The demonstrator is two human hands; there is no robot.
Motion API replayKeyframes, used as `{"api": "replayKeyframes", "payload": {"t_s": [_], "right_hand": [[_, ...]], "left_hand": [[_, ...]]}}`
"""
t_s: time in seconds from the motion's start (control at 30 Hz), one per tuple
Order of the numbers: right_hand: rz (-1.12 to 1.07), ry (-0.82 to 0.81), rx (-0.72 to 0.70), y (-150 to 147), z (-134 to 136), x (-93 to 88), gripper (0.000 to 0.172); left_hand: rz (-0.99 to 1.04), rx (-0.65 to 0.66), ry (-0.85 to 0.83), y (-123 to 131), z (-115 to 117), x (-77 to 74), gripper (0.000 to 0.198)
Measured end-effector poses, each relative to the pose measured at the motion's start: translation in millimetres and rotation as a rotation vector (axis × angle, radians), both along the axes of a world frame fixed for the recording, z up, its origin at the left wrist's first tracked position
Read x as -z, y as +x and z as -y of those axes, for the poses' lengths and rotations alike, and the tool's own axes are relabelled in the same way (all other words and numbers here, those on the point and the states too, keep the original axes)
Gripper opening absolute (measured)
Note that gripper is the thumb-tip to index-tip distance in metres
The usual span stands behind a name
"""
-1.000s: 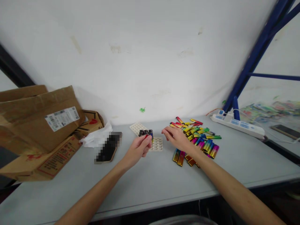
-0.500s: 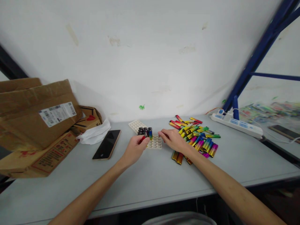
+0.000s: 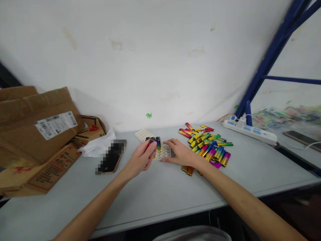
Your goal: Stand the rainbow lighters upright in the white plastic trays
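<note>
Closed in a grip, my left hand [image 3: 140, 156] holds a red lighter [image 3: 149, 144], mostly hidden by the fingers, at the left side of a pale tray [image 3: 164, 152] with rows of round holes. Several black-topped lighters [image 3: 158, 143] stand upright at the tray's left part, one with a blue-to-yellow body. Around the tray's right edge, my right hand [image 3: 182, 154] is open, thumb and fingers apart, with nothing visible between them. Close beyond it lies a loose pile of shiny multicoloured lighter bodies [image 3: 207, 144].
A second pale tray [image 3: 143, 134] lies behind the first. To the left are a phone [image 3: 111, 160], a white plastic bag [image 3: 99, 145] and cardboard boxes [image 3: 37, 117]. A power strip [image 3: 250, 132] and a blue metal frame [image 3: 260, 72] stand at the right.
My right hand has opened from a pinch and moved slightly left and down, to the tray's edge. My left hand has turned and shifted a little left, still closed. The view has shifted slightly.
</note>
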State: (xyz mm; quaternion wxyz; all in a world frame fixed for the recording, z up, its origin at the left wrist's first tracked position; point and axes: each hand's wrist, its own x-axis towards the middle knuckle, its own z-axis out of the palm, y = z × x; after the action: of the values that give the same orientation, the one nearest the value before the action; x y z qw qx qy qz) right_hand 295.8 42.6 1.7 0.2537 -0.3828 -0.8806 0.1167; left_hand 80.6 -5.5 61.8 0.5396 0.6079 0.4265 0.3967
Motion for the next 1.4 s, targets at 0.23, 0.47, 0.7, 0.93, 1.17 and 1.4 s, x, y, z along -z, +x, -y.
{"api": "replayKeyframes", "payload": {"t_s": [0.23,0.47,0.7,0.93,1.17,1.4], "right_hand": [[-0.003,-0.071,0.000,-3.0,-3.4,4.8,0.082],[0.027,-0.065,-0.070,-3.4,-1.8,2.3,0.086],[0.053,-0.025,-0.089,-4.8,2.3,-1.4,0.082],[0.064,-0.016,-0.106,-5.4,0.8,-0.7,0.082],[0.061,-0.008,-0.113,-4.3,1.6,1.0,0.083],[0.041,0.100,0.116,15.8,-9.4,-15.8,0.041]], "left_hand": [[0.135,0.012,0.106,-13.3,-7.7,-3.1,0.035],[-0.085,-0.187,0.592,-23.3,-10.7,-10.8,0.032],[-0.519,-0.062,0.822,-26.1,-26.7,6.1,0.020],[-0.719,-0.072,0.900,-27.0,-31.8,20.1,0.022],[-0.702,-0.085,0.802,-29.6,-34.9,25.5,0.028],[-0.706,-0.079,0.868,-22.2,-33.6,37.7,0.029]]}}
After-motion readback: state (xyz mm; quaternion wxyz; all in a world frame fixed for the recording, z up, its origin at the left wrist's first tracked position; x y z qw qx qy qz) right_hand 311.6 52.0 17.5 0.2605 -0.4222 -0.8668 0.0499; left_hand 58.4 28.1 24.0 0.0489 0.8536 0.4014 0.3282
